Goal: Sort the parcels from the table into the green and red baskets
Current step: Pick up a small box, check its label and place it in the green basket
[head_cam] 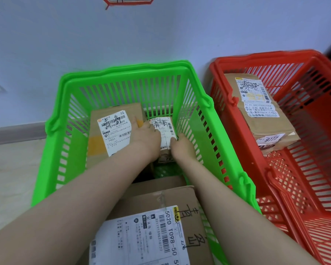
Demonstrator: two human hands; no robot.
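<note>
**A:** What's the room like, seen from the head?

**B:** There's a pale wall [65, 35], a grey skirting board [13, 132] and a light floor [11, 169]. The green basket [122, 73] and red basket [266, 56] stand side by side against the wall.

**A:** What else is about?

**B:** A labelled box [111, 131] sits far left in the green basket. A bigger box [161, 207] lies nearest, hiding much of that basket's bottom. A brown parcel [262, 115] lies in the red one.

**A:** And the one being handled?

**B:** It's a small parcel [165, 131] of brown card. Its white label has barcodes and black handwriting. It's low in the green basket, just beside the labelled box. The left hand [147, 139] grips its left side. The right hand [182, 146] grips its right side, fingers curled.
</note>
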